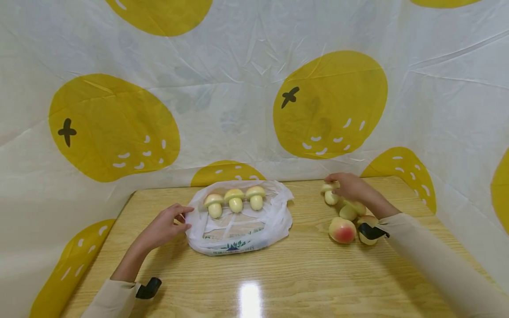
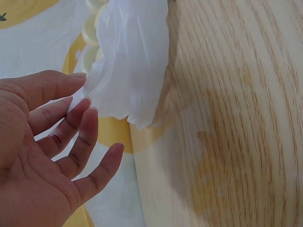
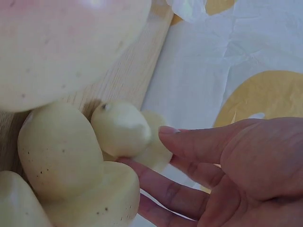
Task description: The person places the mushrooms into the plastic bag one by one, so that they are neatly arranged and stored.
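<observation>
A white plastic bag (image 1: 238, 247) lies spread on the table, with three mushroom models (image 1: 236, 201) in a row on it. At the bag's left edge is my left hand (image 1: 169, 225), its fingers loosely bent and the thumb apart from them. In the left wrist view the fingertips (image 2: 85, 101) touch the bag (image 2: 137, 61). My right hand (image 1: 351, 189) holds a pale mushroom model (image 1: 330, 196) by its cap at the back right. In the right wrist view, thumb and fingers lie around that cap (image 3: 158, 137), with the stem (image 3: 120, 130) pointing away from the palm.
Close to the right hand is another mushroom model (image 1: 348, 212), partly hidden. A red-and-yellow peach model (image 1: 343, 230) lies in front of it, beside one more mushroom model (image 1: 368, 240) under the right wrist. The wooden table (image 1: 302, 274) meets a fruit-print cloth (image 1: 238, 110) at the back.
</observation>
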A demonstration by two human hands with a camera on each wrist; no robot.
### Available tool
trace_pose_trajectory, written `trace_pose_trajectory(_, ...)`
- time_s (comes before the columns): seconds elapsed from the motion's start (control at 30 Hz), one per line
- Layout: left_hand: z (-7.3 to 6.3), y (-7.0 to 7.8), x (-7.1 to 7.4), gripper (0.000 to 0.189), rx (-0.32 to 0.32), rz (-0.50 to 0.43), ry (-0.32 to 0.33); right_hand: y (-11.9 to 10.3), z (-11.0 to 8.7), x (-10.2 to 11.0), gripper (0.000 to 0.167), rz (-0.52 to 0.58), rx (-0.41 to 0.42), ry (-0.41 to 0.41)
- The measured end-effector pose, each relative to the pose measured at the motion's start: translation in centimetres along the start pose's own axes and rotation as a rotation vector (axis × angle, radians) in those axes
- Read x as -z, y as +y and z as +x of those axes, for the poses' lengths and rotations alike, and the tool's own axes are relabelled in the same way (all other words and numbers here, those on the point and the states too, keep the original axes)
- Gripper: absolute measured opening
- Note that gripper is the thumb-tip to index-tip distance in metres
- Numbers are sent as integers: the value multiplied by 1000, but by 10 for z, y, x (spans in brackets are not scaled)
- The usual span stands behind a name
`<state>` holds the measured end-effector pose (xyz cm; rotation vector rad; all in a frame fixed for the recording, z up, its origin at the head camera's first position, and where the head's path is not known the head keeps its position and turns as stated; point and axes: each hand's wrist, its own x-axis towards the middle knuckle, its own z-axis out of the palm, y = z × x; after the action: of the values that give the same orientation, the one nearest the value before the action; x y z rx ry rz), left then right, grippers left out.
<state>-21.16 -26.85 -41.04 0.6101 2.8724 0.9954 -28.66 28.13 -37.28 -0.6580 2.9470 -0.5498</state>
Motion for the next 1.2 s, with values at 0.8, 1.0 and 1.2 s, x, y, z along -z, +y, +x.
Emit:
trace_pose_trajectory(0.8, 1, 4, 1, 44, 8, 4, 5, -16, 12, -12, 48, -69, -6, -107)
trace_pose_trajectory(1.0, 2, 2, 1, 44, 5, 4, -5, -17, 15, -14, 47, -42, -6, -110)
trace_pose_trajectory(1.2, 1, 2, 1, 45, 7, 1, -5, -18, 14, -13, 49, 104, -26, -93)
